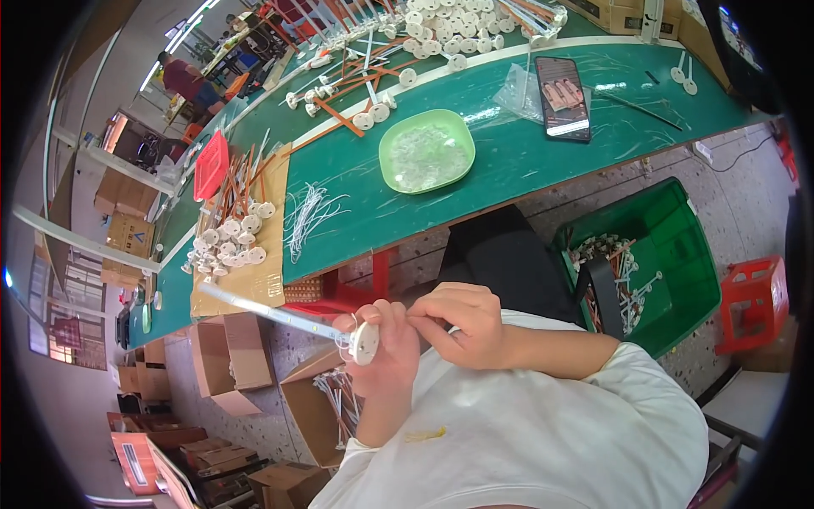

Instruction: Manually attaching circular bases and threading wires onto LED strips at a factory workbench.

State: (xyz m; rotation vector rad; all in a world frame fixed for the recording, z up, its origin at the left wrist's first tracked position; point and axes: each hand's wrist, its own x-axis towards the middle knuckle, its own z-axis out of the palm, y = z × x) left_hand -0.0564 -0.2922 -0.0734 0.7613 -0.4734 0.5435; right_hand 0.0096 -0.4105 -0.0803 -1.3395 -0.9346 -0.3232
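My left hand (392, 360) is closed round the base end of a white stick with a round disc (365, 344). The stick's pale, partly clear shaft (275, 316) points away to the left, with small yellowish spots along it. A thin white string loops beside the disc. My right hand (465, 321) is pinched close to the left fingers; whatever lies between its fingertips is too small to make out. Ahead on the green table lie a bundle of white strings (309, 219) and a light green bowl (427, 123) of small clear pieces.
More disc-ended sticks (231, 242) lie on cardboard at the left, and a large heap (458, 25) sits at the back. A phone (563, 98) lies on the table. Right of me stands a green crate (670, 263) near a red stool (753, 301). Open cardboard boxes (233, 356) stand below left.
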